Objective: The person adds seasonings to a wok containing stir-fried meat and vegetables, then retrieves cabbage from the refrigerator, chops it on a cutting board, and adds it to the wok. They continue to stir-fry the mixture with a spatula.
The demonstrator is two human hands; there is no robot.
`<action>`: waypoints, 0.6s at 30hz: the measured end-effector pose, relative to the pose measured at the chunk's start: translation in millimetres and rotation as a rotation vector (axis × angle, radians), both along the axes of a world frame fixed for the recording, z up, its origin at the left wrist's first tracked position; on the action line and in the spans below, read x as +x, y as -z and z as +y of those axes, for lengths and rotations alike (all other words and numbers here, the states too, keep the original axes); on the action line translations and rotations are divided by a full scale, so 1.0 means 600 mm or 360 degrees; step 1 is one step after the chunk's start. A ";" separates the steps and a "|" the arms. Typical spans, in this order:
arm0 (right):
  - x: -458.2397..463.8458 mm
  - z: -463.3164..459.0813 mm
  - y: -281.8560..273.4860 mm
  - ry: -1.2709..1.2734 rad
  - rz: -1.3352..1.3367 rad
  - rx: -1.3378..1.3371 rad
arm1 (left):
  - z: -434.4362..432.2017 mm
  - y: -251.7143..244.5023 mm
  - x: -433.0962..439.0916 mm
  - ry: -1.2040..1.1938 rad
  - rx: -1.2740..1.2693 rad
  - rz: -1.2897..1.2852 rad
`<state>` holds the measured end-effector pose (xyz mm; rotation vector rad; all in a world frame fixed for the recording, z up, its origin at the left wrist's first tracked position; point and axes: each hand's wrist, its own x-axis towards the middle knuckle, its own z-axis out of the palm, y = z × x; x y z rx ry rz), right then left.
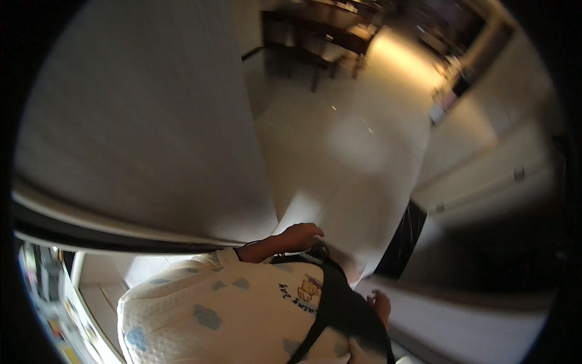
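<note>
My left hand (302, 236) is in front of my body with the fingers curled, next to a dark object at my waist; whether it holds anything is unclear. Low on the right, my right hand (379, 305) hangs beside a black bag or strap (348, 300) that crosses my front. Its fingers are bent and blurred, and nothing shows in them. I wear a cream top (254, 314) with blue cloud shapes. Ahead lies a pale tiled floor (345, 159).
A large grey panel or wall (150, 123) rises at my left. A dark wooden table (327, 25) and a chair stand farther ahead. Pale cabinet fronts or a door (482, 186) are at the right, above a black marble-like strip (404, 239). Shelved items (50, 277) appear at lower left.
</note>
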<state>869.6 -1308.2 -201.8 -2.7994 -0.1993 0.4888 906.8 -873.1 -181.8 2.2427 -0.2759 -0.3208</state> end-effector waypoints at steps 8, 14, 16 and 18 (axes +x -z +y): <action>0.479 -0.150 0.147 -0.0222 0.0297 -0.0564 | 0.028 -0.008 0.209 -0.0811 0.0148 0.0011; 0.917 0.105 0.124 -0.0932 -0.0181 -0.0324 | 0.269 -0.017 0.415 -0.1503 -0.0141 -0.0145; 1.077 0.281 0.083 -0.1023 -0.0200 -0.0236 | 0.396 -0.054 0.511 -0.1808 -0.0249 -0.0280; 1.196 0.431 0.017 -0.1198 -0.0267 -0.0216 | 0.507 -0.102 0.583 -0.2062 -0.0462 -0.0616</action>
